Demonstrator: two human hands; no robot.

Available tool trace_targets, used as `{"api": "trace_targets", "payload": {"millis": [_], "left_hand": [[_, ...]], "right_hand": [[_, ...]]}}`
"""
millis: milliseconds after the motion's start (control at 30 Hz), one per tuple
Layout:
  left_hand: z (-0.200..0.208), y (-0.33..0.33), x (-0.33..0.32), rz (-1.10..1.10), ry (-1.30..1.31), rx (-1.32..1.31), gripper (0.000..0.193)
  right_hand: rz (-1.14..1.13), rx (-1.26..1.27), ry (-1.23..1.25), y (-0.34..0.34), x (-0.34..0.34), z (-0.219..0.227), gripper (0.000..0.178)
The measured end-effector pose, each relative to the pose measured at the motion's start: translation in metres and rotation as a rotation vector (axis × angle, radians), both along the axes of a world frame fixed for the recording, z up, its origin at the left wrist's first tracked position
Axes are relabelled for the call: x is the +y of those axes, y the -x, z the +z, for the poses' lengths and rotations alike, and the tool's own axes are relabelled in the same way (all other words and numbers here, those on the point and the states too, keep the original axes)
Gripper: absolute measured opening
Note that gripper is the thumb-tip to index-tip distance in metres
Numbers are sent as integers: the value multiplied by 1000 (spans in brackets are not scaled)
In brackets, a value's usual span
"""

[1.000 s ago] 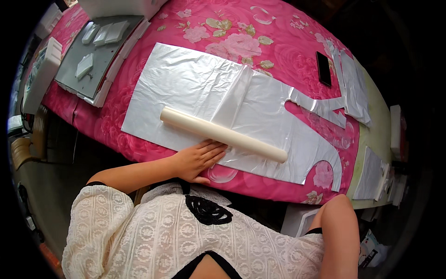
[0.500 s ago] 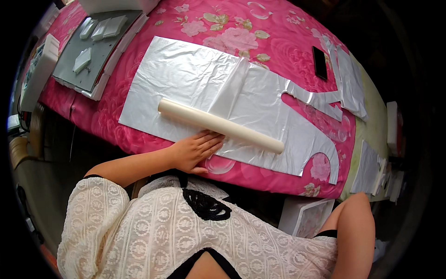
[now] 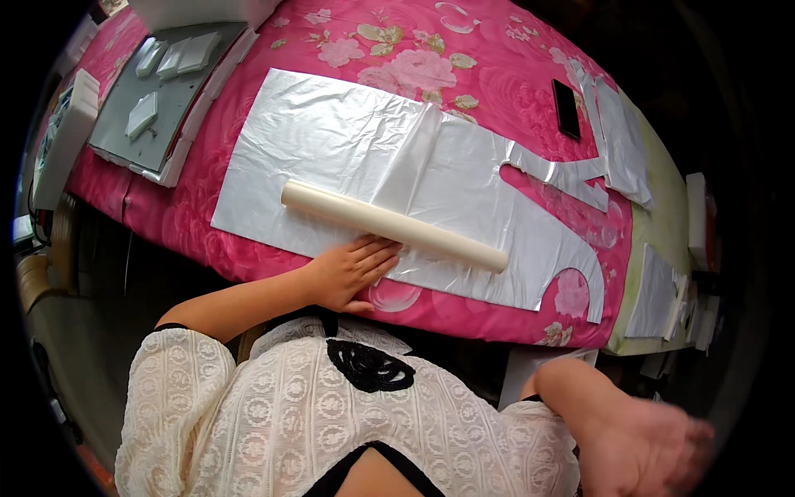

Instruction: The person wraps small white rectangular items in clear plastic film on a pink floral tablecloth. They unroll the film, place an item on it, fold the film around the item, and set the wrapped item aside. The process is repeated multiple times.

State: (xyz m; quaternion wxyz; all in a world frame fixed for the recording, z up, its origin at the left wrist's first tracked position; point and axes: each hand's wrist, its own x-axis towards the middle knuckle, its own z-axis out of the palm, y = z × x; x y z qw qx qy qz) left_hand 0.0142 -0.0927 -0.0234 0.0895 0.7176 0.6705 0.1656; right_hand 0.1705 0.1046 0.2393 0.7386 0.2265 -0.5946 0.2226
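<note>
Silvery sheet (image 3: 319,124) flat on pink cloth (image 3: 513,74), cream roll (image 3: 394,226) across it. Our L hand (image 3: 354,269) flat by roll, gripping nothing; our R hand (image 3: 650,443) blurred, fingers out, empty. Phone (image 3: 566,108) beyond; grey board (image 3: 178,95) w/ white pcs (image 3: 142,114) L.

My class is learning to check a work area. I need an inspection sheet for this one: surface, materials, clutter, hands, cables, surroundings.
Surface: pink floral tablecloth, pale green covering at right.
Materials: silvery sheet lying flat, curved cut-outs at its right end; cream roll lying across it.
Clutter: black phone; grey board with small white pieces on it.
Left hand: flat at the sheet's near edge, fingertips beside the roll; contact unclear.
Right hand: off the table at lower right; fingers blurred.
Cables: none certain; edges are dark.
Surroundings: white box at far left.
</note>
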Motion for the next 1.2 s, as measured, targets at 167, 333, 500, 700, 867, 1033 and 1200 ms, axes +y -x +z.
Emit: {"api": "trace_targets", "payload": {"millis": [167,333,500,700,867,1033,1200], "left_hand": [[0,-5,0,12,19,0,86],[3,-4,-1,22,72,34,87],[3,-4,-1,11,62,33,85],[2,-4,-2,17,59,4,85],[3,-24,-3,86,86,10,84],[4,-39,-2,163,104,-22,84],[3,-42,-4,174,139,3,83]], "right_hand": [[-212,-1366,-89,62,-5,-172,52],[-149,-1551,-207,79,-2,-241,52],[-476,-1480,-113,80,68,-243,49],[-695,-1441,170,58,135,-241,48],[-146,-1579,-60,56,44,-220,47],[-63,-1496,-184,84,15,-228,47],[-146,-1414,-196,161,44,-240,45]]}}
